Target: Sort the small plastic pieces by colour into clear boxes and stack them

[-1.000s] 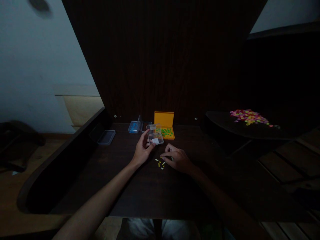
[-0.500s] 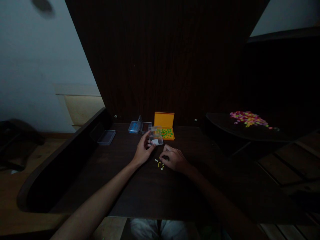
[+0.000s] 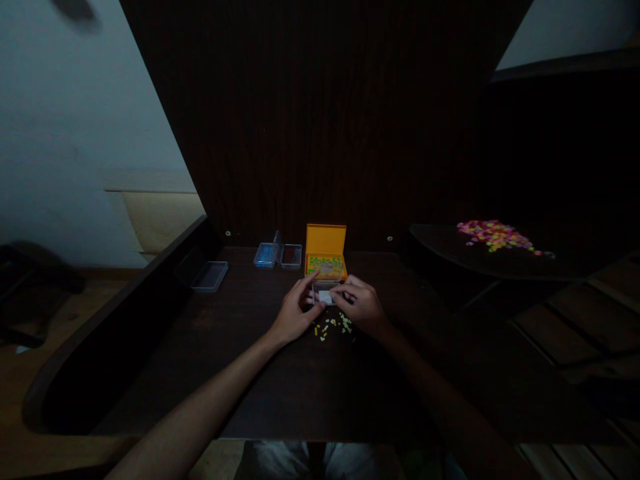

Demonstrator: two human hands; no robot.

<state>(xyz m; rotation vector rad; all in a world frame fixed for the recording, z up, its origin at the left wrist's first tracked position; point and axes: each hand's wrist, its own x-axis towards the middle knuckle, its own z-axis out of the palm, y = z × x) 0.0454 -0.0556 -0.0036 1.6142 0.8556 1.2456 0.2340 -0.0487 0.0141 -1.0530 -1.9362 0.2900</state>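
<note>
A small clear plastic box with a white label sits between my two hands above the dark table. My left hand grips its left side with curled fingers. On the box's right side my right hand pinches it. Several small yellow and white beads lie loose on the table just below the hands. Right behind the box stands an open orange case with green and yellow beads in it.
Two small clear boxes, one with blue contents, sit left of the orange case. A clear lid or tray lies near the table's raised left rim. A pile of pink and yellow beads rests on a dark round surface at right.
My right hand left the loose beads and rose to the clear box. My left hand carried the box right and nearer. More loose beads show now.
</note>
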